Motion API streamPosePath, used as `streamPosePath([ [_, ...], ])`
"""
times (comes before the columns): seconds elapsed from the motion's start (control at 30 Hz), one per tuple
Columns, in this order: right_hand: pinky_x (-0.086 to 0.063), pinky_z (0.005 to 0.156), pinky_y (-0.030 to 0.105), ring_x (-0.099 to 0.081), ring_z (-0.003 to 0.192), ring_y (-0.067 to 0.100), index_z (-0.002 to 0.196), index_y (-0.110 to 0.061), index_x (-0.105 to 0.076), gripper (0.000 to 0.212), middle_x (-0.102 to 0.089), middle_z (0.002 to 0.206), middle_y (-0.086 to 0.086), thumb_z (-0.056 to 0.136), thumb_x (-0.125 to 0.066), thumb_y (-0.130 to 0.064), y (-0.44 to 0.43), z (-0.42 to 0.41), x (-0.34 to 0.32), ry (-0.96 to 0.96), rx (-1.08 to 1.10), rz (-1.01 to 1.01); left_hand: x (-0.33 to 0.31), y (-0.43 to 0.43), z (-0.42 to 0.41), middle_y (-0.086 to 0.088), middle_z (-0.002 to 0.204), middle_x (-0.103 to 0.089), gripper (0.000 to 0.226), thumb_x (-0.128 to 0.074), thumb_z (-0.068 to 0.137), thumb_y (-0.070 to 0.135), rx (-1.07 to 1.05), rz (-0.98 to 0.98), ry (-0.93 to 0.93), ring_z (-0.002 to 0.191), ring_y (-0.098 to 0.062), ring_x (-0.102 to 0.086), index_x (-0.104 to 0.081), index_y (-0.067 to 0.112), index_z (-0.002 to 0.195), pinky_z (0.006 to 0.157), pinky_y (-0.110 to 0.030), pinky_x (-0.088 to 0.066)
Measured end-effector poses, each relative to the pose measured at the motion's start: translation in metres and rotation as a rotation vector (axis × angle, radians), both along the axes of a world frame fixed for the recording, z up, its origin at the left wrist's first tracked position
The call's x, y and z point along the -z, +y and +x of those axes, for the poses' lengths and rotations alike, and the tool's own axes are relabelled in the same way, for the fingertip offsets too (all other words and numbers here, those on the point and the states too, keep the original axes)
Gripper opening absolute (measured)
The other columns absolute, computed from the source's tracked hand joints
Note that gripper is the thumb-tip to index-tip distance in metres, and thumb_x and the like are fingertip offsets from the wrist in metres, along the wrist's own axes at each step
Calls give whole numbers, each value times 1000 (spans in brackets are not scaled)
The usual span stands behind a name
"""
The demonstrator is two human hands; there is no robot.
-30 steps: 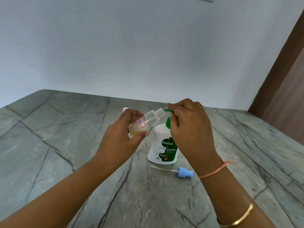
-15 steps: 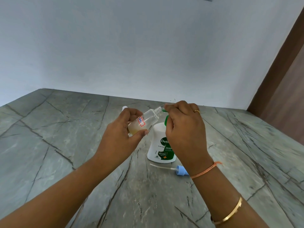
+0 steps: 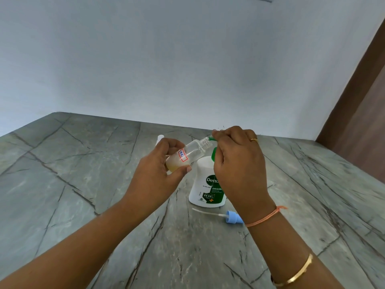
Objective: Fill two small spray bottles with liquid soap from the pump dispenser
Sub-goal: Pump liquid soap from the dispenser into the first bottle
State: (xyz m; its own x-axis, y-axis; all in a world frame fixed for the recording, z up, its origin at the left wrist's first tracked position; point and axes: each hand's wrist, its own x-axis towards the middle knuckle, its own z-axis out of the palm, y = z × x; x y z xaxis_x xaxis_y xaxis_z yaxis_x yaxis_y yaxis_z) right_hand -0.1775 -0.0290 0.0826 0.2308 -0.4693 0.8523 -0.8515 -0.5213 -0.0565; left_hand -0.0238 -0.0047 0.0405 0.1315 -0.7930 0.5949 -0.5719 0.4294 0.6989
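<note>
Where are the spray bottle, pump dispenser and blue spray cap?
spray bottle (image 3: 194,151), head view, clear body.
pump dispenser (image 3: 201,174), head view, white body.
blue spray cap (image 3: 231,217), head view, blue collar.

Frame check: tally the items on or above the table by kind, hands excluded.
Small clear spray bottle, held: 1
Dettol pump dispenser: 1
Blue spray cap with tube, lying loose: 1
White-topped item, mostly hidden behind the left hand: 1
Total: 4
</note>
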Motion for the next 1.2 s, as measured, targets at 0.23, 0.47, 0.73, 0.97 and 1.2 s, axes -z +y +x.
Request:
streamPosePath([
  [0.23, -50, 67, 36, -59, 78, 35, 94, 2, -69, 27, -65, 83, 16, 67, -70, 6, 1, 2, 8, -11, 7, -27, -2, 0, 2, 26, 91, -55, 38, -73, 73, 30, 12, -16, 10, 85, 10, -57, -44, 47, 92, 62, -3, -44],
  [0.47, -49, 68, 34, -58, 77, 34, 95, 1, -69, 27, -63, 83, 16, 68, -68, 7, 3, -3, -2, 1, 21, -3, 2, -1, 1, 29, 91, -52, 39, -73, 73, 28, 30, -10, 17, 84, 14, -54, -44, 47, 91, 59, 0, -41],
  [0.73, -49, 67, 35, -58, 76, 35, 94, 3, -68, 25, -63, 82, 17, 70, -63, 7, -1, 0, 3, -9, 5, -79, 1, -2, 2, 29, 91, -52, 40, -73, 73, 28, 13, -16, 21, 82, 12, -54, -43, 47, 91, 57, 2, -39],
  [0.97, -49, 69, 36, -59, 79, 35, 96, 3, -68, 27, -64, 86, 16, 70, -65, 8, -1, 1, 13, -32, -9, -90, 1, -2, 1, 32, 90, -50, 40, -74, 73, 28, 8, -6, 23, 81, 11, -52, -43, 47, 90, 55, 3, -37],
  [1.2, -49, 68, 35, -59, 81, 34, 97, 2, -69, 27, -64, 85, 15, 71, -67, 8, 1, -3, 2, -17, -18, 9, -1, 0, 2, 27, 91, -53, 39, -74, 72, 28, 22, -6, 29, 82, 8, -55, -44, 46, 91, 57, 0, -41],
])
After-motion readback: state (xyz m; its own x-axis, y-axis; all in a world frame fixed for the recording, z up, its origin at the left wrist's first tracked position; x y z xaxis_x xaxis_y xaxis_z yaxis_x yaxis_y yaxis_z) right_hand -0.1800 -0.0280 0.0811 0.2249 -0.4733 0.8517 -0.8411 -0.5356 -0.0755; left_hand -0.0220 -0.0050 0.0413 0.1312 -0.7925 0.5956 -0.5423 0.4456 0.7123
